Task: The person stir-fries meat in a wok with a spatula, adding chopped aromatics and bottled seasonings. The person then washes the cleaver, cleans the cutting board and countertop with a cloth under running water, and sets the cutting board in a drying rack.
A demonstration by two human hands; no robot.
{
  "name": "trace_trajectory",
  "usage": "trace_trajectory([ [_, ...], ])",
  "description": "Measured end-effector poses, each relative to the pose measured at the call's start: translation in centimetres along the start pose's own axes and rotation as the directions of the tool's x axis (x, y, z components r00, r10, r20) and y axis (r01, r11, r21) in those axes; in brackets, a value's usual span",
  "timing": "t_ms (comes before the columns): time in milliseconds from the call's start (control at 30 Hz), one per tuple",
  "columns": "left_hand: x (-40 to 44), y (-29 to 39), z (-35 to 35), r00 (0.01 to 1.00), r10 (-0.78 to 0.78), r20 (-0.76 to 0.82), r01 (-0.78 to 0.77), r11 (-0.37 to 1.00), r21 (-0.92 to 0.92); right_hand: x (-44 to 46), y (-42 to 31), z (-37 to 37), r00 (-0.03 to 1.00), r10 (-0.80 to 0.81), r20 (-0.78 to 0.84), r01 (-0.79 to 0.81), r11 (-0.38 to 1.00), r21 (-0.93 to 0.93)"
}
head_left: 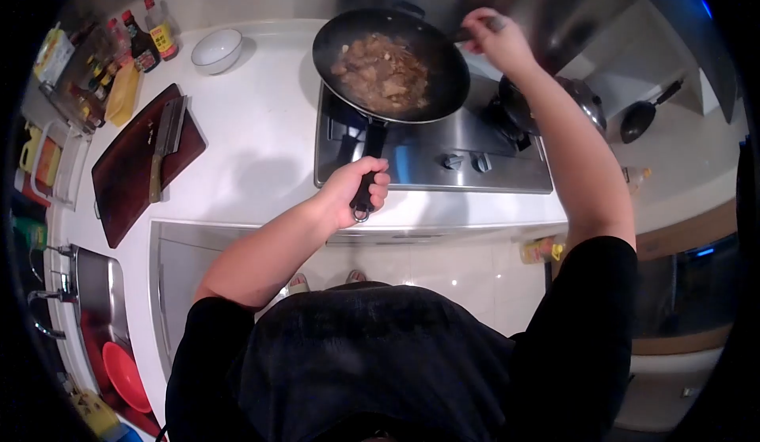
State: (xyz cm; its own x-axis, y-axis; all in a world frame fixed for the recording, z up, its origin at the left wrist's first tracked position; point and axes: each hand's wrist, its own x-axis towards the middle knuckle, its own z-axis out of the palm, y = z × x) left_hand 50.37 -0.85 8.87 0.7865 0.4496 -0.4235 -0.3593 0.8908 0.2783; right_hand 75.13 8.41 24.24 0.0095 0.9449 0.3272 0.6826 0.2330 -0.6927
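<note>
A dark frying pan (447,86) holding browned, cooked food (384,66) is over the left side of the steel stove (427,165). Below the pan, my left hand (360,193) is wrapped round its black handle (374,137). At the pan's upper right edge, my right hand (495,38) grips the dark handle of a utensil (463,36) that reaches over the rim. The utensil's far end cannot be made out against the dark pan and the food.
A cleaver (165,141) lies on a brown cutting board (119,165) at the left. Behind it stand a white bowl (217,51) and sauce bottles (142,44). A lidded pot (582,102) is on the stove's right. A small black pan (637,119) lies farther right.
</note>
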Motion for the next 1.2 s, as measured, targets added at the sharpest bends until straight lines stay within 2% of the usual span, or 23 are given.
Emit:
trace_trajectory([
  [67,0.0,0.1,0.0,1.000,0.002,-0.003,-0.002,1.000,-0.002,-0.7,-1.3,1.3,0.990,-0.073,0.118,0.077,0.996,-0.034],
  [167,-0.3,0.0,0.2,1.000,0.020,-0.014,-0.020,1.000,0.009,0.6,-1.1,1.5,0.936,-0.294,0.195,0.342,0.892,-0.294],
  [267,-0.1,-0.3,0.3,0.999,0.040,-0.010,-0.040,0.999,0.009,-0.7,0.8,3.7,0.674,-0.490,0.553,0.737,0.504,-0.450],
  [333,0.4,-0.6,-0.2,0.998,0.049,0.036,-0.048,0.999,-0.018,-3.7,0.7,4.8,0.661,-0.281,0.696,0.722,0.490,-0.488],
  [367,0.5,-0.8,0.0,0.997,0.076,0.026,-0.076,0.997,-0.002,-4.5,1.0,4.6,0.631,-0.250,0.735,0.739,0.482,-0.471],
  [467,0.8,-1.4,0.5,0.996,0.083,0.008,-0.083,0.996,-0.030,-4.7,-2.5,1.1,0.617,-0.358,0.701,0.761,0.497,-0.416],
  [533,1.0,-1.5,0.7,0.996,0.086,-0.017,-0.086,0.996,-0.032,-5.4,-8.4,-1.5,0.827,-0.308,0.470,0.482,0.819,-0.313],
  [600,1.0,-1.6,0.8,0.996,0.084,-0.028,-0.084,0.996,-0.029,-5.8,-12.6,-3.5,0.827,-0.322,0.461,0.435,0.886,-0.161],
  [700,1.0,-1.4,0.7,0.998,0.065,-0.006,-0.065,0.997,-0.048,-6.8,-15.5,-2.9,0.785,-0.155,0.600,0.376,0.889,-0.262],
  [733,0.9,-1.5,0.7,0.998,0.061,0.006,-0.060,0.997,-0.057,-7.2,-15.9,-2.0,0.791,0.023,0.612,0.192,0.940,-0.283],
  [800,0.9,-1.6,0.8,0.998,0.070,-0.001,-0.070,0.997,-0.043,-7.0,-13.0,0.2,0.798,-0.034,0.601,0.281,0.904,-0.321],
  [900,0.8,-1.7,0.8,0.997,0.076,-0.012,-0.077,0.997,-0.029,-6.1,-12.0,1.3,0.848,0.002,0.529,0.220,0.908,-0.356],
  [1000,0.9,-1.7,0.8,0.998,0.060,-0.008,-0.060,0.998,-0.032,-4.6,-14.5,1.2,0.928,-0.083,0.363,0.126,0.987,-0.097],
  [1033,1.0,-1.7,0.7,0.998,0.064,-0.005,-0.064,0.998,-0.029,-3.8,-15.2,1.5,0.950,-0.108,0.294,0.138,0.987,-0.083],
  [1133,0.6,-1.6,1.1,0.996,0.071,-0.045,-0.072,0.997,-0.005,0.8,-13.5,2.6,0.944,-0.033,0.329,0.031,0.999,0.012],
  [1200,0.6,-1.6,1.1,0.996,0.076,-0.038,-0.076,0.997,0.020,1.8,-11.9,4.6,0.982,0.079,0.173,-0.083,0.996,0.016],
])
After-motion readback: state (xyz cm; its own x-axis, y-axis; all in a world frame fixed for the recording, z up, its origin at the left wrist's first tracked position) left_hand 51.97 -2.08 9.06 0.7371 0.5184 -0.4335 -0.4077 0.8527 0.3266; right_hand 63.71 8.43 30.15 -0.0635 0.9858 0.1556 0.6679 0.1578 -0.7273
